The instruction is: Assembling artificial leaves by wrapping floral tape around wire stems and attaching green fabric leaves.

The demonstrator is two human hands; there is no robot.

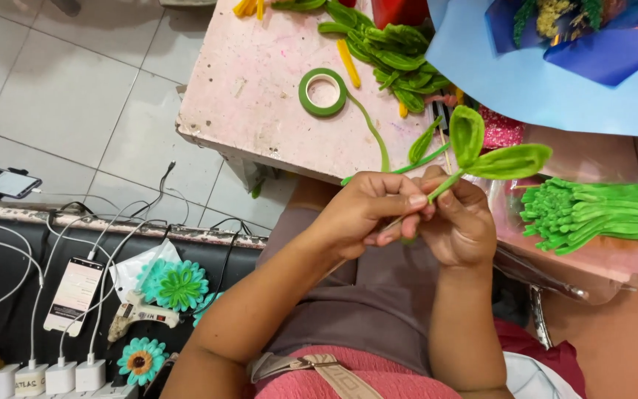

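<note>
Bright green leaf stem [481, 159], green tape roll [323, 92] (white core), pale pink tabletop [260, 89], blue paper [526, 81].

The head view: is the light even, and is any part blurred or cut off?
Head view: soft, even light, only faint shadows on the pink table; left hand, right hand and the green leaf stem are sharp; the blue paper runs off the top edge; the floor tile lines look slightly slanted by the wide lens; no strong glare.

A home craft workshop, shown by a worn pink table [260, 96] strewn with pipe-cleaner leaves [393, 55], floral tape [323, 92], a glue gun [138, 314] (beside charging phones [73, 294]).
</note>
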